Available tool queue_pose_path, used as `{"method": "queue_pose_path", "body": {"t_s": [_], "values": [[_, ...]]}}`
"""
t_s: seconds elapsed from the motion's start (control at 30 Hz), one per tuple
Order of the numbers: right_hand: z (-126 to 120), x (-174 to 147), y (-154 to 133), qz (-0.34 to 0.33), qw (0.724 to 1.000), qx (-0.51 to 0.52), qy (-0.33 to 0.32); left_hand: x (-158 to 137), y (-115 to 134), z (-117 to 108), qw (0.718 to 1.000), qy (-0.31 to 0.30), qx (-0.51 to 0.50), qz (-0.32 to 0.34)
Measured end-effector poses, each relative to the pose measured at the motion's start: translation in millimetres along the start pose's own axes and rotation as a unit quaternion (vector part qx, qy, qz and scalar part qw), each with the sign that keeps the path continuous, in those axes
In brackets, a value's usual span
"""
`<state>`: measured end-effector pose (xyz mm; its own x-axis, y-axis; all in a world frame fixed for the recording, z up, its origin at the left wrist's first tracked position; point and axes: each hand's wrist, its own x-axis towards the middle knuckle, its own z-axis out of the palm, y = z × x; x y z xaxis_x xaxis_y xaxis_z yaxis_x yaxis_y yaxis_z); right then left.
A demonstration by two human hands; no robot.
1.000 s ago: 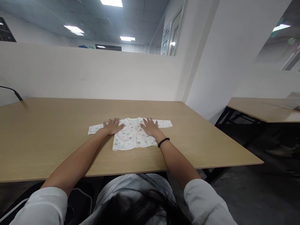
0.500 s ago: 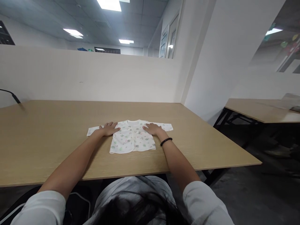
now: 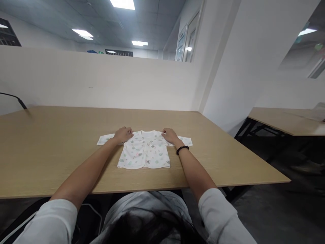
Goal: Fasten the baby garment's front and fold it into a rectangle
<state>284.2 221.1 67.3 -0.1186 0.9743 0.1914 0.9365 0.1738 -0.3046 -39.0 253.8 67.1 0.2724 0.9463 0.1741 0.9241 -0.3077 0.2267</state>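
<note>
A small white baby shirt (image 3: 145,150) with a light print lies spread on the wooden table (image 3: 76,152), its collar away from me and both sleeves stretched out sideways. At its left shoulder, my left hand (image 3: 123,135) has its fingers curled in and pinches the cloth near the collar. My right hand (image 3: 169,135), with a black beaded bracelet (image 3: 182,149) on the wrist, pinches the opposite shoulder in the same way. Parts of both sleeves are hidden under my hands and wrists.
A white partition (image 3: 114,84) runs along the table's far edge. On the far left a black cable (image 3: 21,103) comes down to the tabletop. Another table (image 3: 286,120) stands off to the right, beyond a gap.
My hands have gone from lying flat with fingers spread on the shirt to curled fingers at its shoulders, slightly farther away. The camera view has shifted a little.
</note>
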Motion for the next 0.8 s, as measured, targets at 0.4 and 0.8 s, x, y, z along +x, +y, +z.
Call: {"method": "queue_pose_path", "body": {"t_s": [0.4,0.8], "values": [[-7,-4,-2,-0.042,0.996,0.052,0.051,0,-1,-1,0.996,0.055,-0.059,0.035],[-20,-9,-16,-0.059,0.996,0.022,0.067,-11,2,-16,0.999,0.044,-0.01,0.015]]}}
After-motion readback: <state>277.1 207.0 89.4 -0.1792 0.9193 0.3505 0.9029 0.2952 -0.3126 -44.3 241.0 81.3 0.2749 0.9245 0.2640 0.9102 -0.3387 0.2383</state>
